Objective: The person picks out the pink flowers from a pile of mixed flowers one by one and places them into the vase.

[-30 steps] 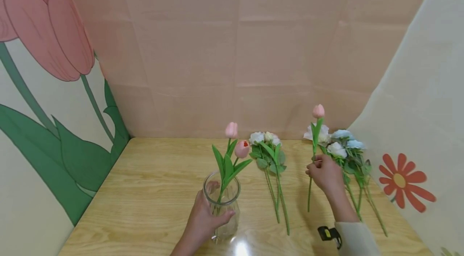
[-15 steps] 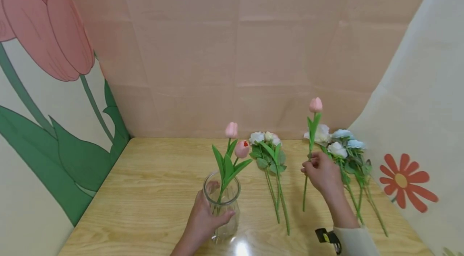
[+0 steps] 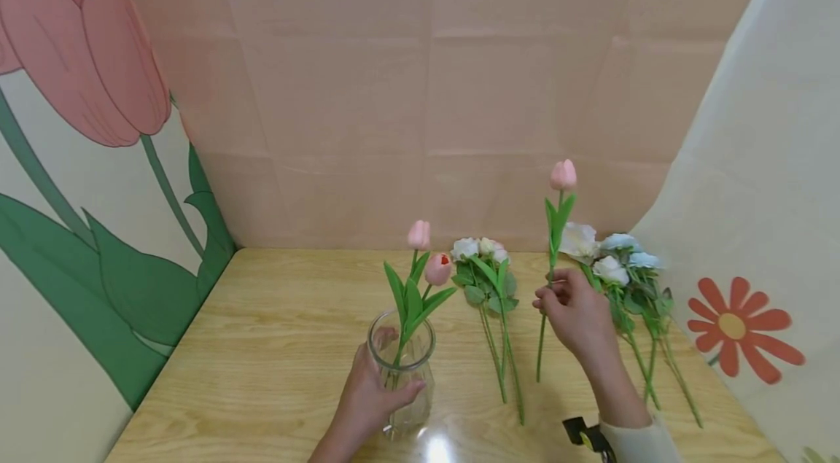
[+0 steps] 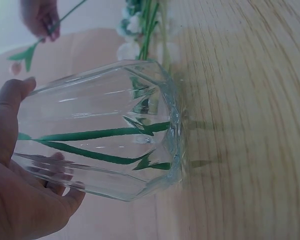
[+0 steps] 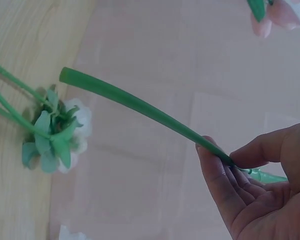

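A clear glass vase [image 3: 413,405] stands on the table, and my left hand [image 3: 370,394] grips its side, thumb in front and fingers behind. Two pink tulips [image 3: 437,270] with green leaves lean in it. Through the glass in the left wrist view, their green stems [image 4: 100,134] reach down to the vase's base. My right hand [image 3: 577,313] pinches the stem of another pink tulip [image 3: 563,176], held upright above the table. In the right wrist view, this stem [image 5: 135,104] passes between thumb and fingers, its cut end free.
Between the vase and my right hand lies a small bunch of white and cream roses [image 3: 482,251]. More flowers, white and pale blue [image 3: 620,262], lie at the right with stems toward me. A pink backdrop [image 3: 426,84] rises behind the table [image 3: 275,346].
My right hand has moved left and slightly up with the tulip, away from the flowers on the right. The left hand and vase have stayed in place.
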Demonstrator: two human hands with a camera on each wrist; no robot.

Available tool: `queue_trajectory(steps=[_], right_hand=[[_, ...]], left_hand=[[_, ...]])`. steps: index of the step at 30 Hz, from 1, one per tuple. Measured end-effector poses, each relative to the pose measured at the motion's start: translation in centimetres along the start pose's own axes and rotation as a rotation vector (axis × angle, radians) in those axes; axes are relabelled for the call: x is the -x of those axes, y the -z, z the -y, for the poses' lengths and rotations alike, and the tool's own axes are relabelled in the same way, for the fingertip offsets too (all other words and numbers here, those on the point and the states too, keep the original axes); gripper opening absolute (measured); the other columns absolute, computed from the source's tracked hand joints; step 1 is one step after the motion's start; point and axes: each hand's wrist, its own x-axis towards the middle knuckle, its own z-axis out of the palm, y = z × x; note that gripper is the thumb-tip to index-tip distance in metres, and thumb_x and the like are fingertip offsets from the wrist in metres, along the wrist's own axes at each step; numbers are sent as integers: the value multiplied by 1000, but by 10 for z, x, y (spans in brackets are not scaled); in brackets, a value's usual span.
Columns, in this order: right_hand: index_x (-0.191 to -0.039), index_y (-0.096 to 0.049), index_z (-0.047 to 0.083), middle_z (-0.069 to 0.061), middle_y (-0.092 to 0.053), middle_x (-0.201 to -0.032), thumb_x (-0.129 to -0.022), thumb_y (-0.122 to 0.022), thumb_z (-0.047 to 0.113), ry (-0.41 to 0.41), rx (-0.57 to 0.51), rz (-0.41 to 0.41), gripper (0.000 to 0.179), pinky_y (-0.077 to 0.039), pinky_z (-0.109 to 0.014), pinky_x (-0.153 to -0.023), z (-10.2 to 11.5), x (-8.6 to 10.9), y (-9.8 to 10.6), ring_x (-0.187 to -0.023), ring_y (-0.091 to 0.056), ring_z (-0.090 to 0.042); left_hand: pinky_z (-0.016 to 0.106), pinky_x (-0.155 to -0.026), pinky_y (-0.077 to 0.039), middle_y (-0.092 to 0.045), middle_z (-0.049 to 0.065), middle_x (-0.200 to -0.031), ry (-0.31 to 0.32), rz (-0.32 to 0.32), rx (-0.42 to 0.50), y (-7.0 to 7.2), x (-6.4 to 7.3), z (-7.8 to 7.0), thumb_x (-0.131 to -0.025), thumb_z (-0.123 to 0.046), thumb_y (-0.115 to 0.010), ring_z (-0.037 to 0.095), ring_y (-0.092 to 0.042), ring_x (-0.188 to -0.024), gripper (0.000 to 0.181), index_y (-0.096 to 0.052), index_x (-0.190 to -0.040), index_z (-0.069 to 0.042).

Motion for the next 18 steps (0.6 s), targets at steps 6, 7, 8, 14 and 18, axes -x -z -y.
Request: queue_trajectory(steps=[6,7,8,14,18], right_hand=[[-126,-52,-2,-15,-75,-100,-102,-53,12,53,-7,-36,28,-57,-22,-63,17,6,0,-83,-75,-21],[-126,-52,-2,-15,-75,-100,-102,-54,12,59,-11,-38,28,-58,-22,-63,20,7,0,-83,-75,-21],[-127,-52,-2,-15,-75,-100,-102,-54,11,62,-17,-37,28,-58,-22,-64,22,8,1,-83,-74,-21],[-129,-53,-2,-11,-76,-100,-102,-56,12,69,-30,-40,31,-56,-21,-63,35,13,1,-84,-73,-20],[-130,-53,-1,-10,-76,-101,-102,-57,13,73,-39,-38,32,-56,-20,-65,42,16,2,-85,-73,-19]], left_hand=[[63,-104,-44,-53,15,-139,-3,-3,-5,0,0,-1,-73,-39,-90,37,-51,-129,84,-47,-140,-16],[63,-104,-44,-53,15,-139,-4,-3,-7,0,0,-1,-73,-39,-90,37,-51,-129,83,-47,-140,-15],[63,-104,-44,-53,15,-139,-4,-3,-6,0,0,-1,-73,-38,-90,37,-51,-129,83,-47,-140,-15],[62,-104,-44,-53,16,-139,13,6,0,1,-1,-2,-73,-39,-90,37,-51,-129,85,-46,-141,-15],[62,-104,-45,-52,16,-139,22,13,0,1,-1,-2,-73,-40,-90,37,-50,-129,86,-45,-142,-15]])
